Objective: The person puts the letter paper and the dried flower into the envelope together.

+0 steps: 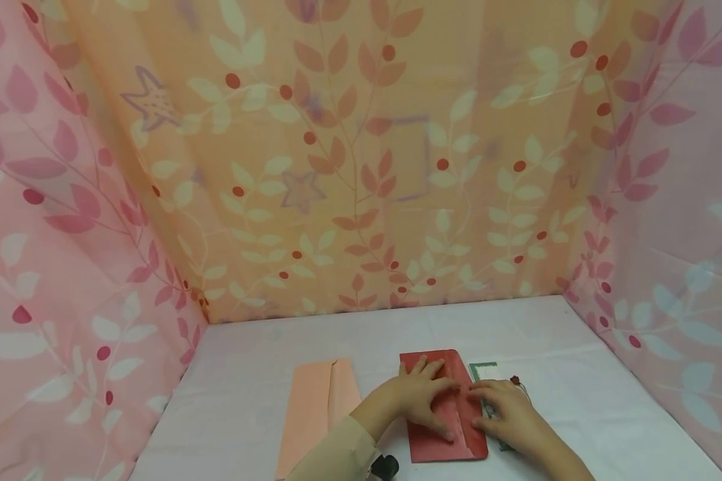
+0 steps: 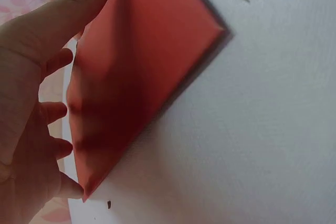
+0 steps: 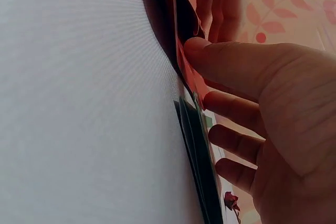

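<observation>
A red envelope [image 1: 424, 449] lies on the white table with its flap to the right. Across its body my left hand [image 1: 420, 395] rests, fingers spread; the left wrist view shows the thumb and fingertips along the red paper [image 2: 157, 24]. My right hand [image 1: 510, 409] touches the flap at the right edge, its thumb and forefinger against the red paper [image 3: 191, 69] and the other fingers loosely bent. Partly under that hand lies a green-bordered card [image 1: 486, 367] with a small dark red rose [image 1: 515, 380]. From the side, dark green layers [image 3: 198, 156] show beneath the fingers.
A peach envelope [image 1: 307, 407] lies to the left, partly covered by my left sleeve [image 1: 337, 454]. A small black object [image 1: 386, 466] is by the left wrist. Patterned cloth walls [image 1: 349, 167] enclose the white tabletop [image 1: 234, 381] at the back and sides.
</observation>
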Demonstrator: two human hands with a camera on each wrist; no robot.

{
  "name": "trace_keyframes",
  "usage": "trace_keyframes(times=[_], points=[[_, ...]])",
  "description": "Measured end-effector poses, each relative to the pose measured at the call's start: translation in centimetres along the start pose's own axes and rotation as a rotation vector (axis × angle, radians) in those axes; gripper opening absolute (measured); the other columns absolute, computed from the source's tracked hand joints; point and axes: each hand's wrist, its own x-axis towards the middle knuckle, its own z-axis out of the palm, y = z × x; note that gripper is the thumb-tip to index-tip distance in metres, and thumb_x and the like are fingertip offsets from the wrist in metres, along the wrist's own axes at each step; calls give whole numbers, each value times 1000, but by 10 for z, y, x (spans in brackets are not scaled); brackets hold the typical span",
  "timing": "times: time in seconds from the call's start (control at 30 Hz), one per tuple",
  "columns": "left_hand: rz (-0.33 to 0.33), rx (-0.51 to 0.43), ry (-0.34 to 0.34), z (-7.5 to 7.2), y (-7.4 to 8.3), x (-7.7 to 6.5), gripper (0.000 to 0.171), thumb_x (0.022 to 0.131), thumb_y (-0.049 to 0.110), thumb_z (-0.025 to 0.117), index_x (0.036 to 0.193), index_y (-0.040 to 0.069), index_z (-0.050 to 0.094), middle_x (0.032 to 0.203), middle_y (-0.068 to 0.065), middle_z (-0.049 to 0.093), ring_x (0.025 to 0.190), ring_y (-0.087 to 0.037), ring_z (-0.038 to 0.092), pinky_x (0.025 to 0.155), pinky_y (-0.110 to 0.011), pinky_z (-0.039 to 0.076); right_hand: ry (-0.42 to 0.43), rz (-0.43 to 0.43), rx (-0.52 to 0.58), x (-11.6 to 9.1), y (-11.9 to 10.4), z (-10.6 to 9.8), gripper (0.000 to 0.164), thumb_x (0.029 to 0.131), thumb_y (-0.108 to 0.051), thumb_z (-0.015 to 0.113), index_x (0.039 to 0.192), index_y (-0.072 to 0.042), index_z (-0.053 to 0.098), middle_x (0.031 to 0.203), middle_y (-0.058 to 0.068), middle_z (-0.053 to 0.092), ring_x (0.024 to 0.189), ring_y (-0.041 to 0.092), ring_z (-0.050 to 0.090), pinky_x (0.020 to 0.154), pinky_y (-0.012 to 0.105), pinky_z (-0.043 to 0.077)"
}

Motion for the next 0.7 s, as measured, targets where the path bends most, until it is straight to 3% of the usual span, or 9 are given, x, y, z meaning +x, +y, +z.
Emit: trace_keyframes(times=[0.37,0.7], points=[[-45,-10,-62,-3,7,5,85,71,78,75,146,55,43,170,6,20,157,-37,17,115,-73,23,-18,-16,-7,-2,-4,-4,43,79,-44,85,115,-24,75,129,-4,65,124,29,56,100,66,40],[-88,39,5,-1,11,2,97,59,79,82,141,47,41,170,4,17,154,-42,23,106,-74,37,-41,10,-3,-1,-4,-3,42,77,-46,86,114,-28,75,129,-6,64,121,26,55,95,59,42]])
